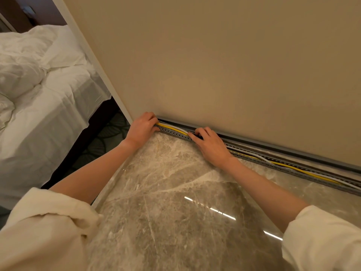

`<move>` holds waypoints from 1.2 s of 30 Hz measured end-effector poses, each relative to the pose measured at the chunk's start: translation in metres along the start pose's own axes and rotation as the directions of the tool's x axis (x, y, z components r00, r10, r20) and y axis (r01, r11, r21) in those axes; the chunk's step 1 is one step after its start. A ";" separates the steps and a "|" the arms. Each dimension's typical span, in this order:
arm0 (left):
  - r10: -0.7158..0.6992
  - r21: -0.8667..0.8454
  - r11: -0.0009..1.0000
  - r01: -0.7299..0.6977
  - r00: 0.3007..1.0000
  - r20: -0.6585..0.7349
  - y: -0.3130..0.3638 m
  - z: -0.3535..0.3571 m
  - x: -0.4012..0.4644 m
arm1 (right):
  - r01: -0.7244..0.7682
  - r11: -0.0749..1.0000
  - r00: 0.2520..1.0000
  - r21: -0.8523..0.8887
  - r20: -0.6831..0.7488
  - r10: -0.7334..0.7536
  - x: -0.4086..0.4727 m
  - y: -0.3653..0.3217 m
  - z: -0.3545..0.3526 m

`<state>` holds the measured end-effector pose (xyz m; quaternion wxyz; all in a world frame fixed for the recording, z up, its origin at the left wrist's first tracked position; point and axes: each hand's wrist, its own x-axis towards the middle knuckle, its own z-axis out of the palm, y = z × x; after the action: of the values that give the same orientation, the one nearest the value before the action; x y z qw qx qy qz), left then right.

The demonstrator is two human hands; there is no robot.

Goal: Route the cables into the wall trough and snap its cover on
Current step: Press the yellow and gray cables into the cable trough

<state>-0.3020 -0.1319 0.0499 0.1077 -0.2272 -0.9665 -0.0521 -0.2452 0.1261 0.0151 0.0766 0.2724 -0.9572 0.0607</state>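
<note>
The slotted grey trough (176,133) runs along the foot of the beige wall (214,55), from about the centre of the view out toward 4 o'clock, lying where the wall meets the marble surface (175,192). It is open along its whole visible length, with no cover on it. Inside it lie the cables: a yellow cable (304,171) and a white cable (259,157), side by side, crossing one another partway along toward 4 o'clock. Between the two hands the yellow and white strands rise in a shallow arc just above the toothed front edge of the trough. The left hand (141,129) sits at the trough's near end, at about 10 o'clock from the picture's centre, fingers curled down over the cables and the trough's end; whether it pinches the strands or only presses on them cannot be told. The right hand (210,145) lies just to the 3 o'clock side of it, fingers bent and narrow, fingertips pushed down onto the cables at the trough's mouth. Both forearms are bare, reaching up from cream sleeves (320,241) at the bottom corners. Out at 9 o'clock, beyond the wall's white edge, stands a bed with rumpled white bedding (39,85).
</note>
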 end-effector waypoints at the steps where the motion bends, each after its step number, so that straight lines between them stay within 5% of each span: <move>1: 0.013 0.008 1.000 -0.013 1.000 -0.003 0.000 0.000 -0.001 | -0.001 1.000 1.000 0.000 -0.002 0.001 0.001 0.000 -0.001; 7: 0.037 0.035 0.999 -0.035 0.999 -0.038 0.003 -0.002 -0.002 | -0.009 1.000 1.000 0.017 -0.019 0.009 0.002 -0.001 0.000; 15: -0.120 0.010 0.993 0.122 0.989 -0.090 0.008 0.008 -0.006 | -0.020 0.999 0.998 0.033 -0.051 0.021 0.001 -0.002 0.002; 28: -0.166 -0.047 0.986 0.160 0.976 -0.140 0.011 0.019 -0.012 | -0.131 0.960 0.988 0.248 -0.048 0.148 0.004 -0.004 0.007; 36: -0.089 -0.036 0.996 0.085 0.990 -0.108 0.007 0.016 -0.008 | -0.177 0.943 0.981 0.282 -0.028 0.193 0.008 -0.008 0.006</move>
<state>-0.2946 -0.1270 0.0331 0.1544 -0.1833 -0.9672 -0.0844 -0.2482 0.1149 0.0111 0.0581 0.1876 -0.9580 0.2090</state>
